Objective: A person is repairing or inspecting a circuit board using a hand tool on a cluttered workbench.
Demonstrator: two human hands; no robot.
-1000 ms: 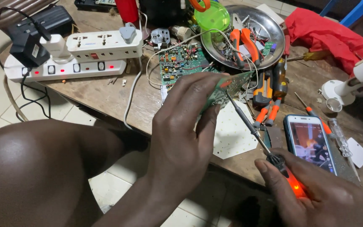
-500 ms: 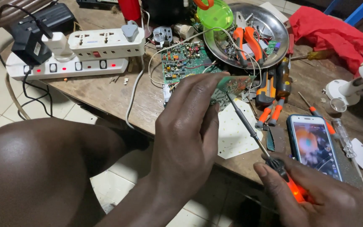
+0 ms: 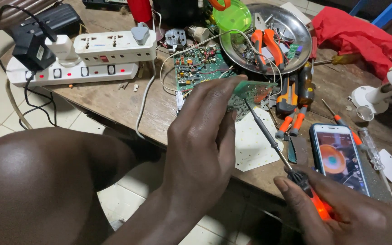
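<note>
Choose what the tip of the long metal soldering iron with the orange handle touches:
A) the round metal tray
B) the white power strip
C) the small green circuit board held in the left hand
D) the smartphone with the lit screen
C: the soldering iron in the right hand meets the small green circuit board held by the left hand.

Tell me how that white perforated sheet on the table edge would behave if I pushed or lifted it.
The white perforated sheet looks thin and flat, so probably light and easy to slide. It overhangs the table edge, so a push might drop it. Its holes suggest some flex.
</note>
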